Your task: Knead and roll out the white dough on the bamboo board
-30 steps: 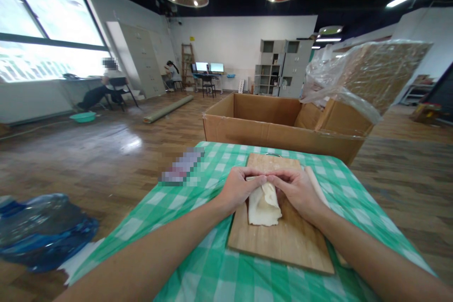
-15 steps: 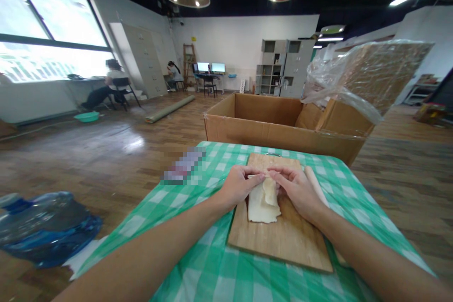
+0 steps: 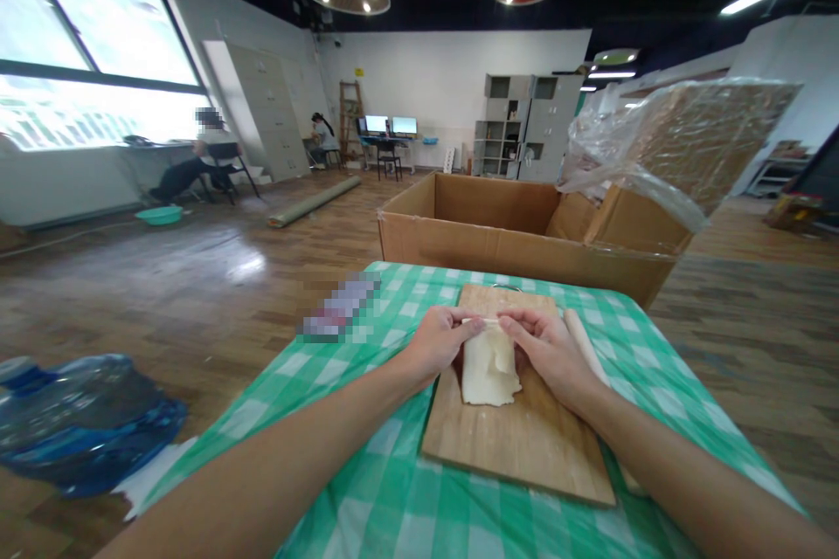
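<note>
A thin, pale sheet of dough [image 3: 488, 371] hangs over the wooden cutting board [image 3: 517, 454], its uneven lower edge toward me. My left hand [image 3: 442, 339] pinches its far left corner between thumb and fingers. At the far right corner, my right hand [image 3: 541, 345] grips the same edge, the thumb on the near side. The two hands are a short gap apart. Just right of the board lies a rolling pin [image 3: 585, 345], partly hidden by my right hand and forearm.
A green-and-white checked cloth [image 3: 367, 445] covers the table. A blurred flat object [image 3: 341, 306] lies at its far left. Beyond the table stands a large open cardboard box [image 3: 524, 249] with plastic wrap. A big water bottle [image 3: 85, 424] is at left. Two people sit in the background.
The dough's top edge is now stretched straighter between my hands, and the folded flap at its right lies flatter. The sheet's lower edge has risen slightly.
</note>
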`<move>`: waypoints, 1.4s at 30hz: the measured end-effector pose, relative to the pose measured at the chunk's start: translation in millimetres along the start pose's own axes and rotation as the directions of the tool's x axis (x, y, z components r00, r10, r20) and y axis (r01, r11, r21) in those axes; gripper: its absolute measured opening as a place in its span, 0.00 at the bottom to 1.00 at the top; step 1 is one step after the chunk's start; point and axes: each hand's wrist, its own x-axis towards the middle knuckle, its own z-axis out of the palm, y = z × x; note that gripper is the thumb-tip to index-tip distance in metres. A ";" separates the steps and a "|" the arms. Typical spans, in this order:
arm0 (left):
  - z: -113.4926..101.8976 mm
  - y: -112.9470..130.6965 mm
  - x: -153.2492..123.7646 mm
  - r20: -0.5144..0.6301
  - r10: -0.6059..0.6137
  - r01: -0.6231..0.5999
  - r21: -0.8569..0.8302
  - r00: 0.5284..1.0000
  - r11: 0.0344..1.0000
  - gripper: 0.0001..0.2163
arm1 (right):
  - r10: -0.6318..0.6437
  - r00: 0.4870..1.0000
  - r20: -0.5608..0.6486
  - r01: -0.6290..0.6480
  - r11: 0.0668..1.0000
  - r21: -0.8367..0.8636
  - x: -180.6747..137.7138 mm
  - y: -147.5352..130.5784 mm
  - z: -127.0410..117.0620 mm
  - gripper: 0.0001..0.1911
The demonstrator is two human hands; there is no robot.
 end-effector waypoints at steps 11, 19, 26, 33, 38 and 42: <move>6.0 3.0 -2.3 0.062 -0.056 0.065 -0.145 0.997 0.987 0.23 | -0.044 0.996 -0.078 0.040 0.998 -0.055 -1.2 -8.0 -0.5 0.20; 4.2 2.6 1.1 -0.117 0.061 -0.084 -0.200 0.991 0.976 0.21 | -0.006 0.985 0.172 -0.012 0.995 0.104 -3.0 -5.0 4.1 0.22; 2.0 10.2 -0.2 -0.025 -0.004 -0.001 -0.205 1.000 0.979 0.20 | -0.020 0.997 0.073 0.025 0.997 -0.074 -1.3 -2.3 -3.0 0.21; -4.9 10.4 -1.1 0.043 0.111 -0.118 0.264 0.993 0.957 0.19 | -0.019 0.983 0.184 0.031 0.997 -0.065 -2.3 -0.6 0.8 0.21; -6.1 7.2 4.3 -0.100 0.128 -0.117 0.116 0.987 0.986 0.17 | 0.049 0.995 0.086 -0.045 0.998 -0.049 -2.0 -0.6 -1.0 0.23; -7.2 10.4 2.2 0.011 0.035 -0.037 0.157 0.999 0.987 0.17 | -0.041 0.991 0.124 0.060 0.986 -0.153 -1.2 0.7 -4.9 0.22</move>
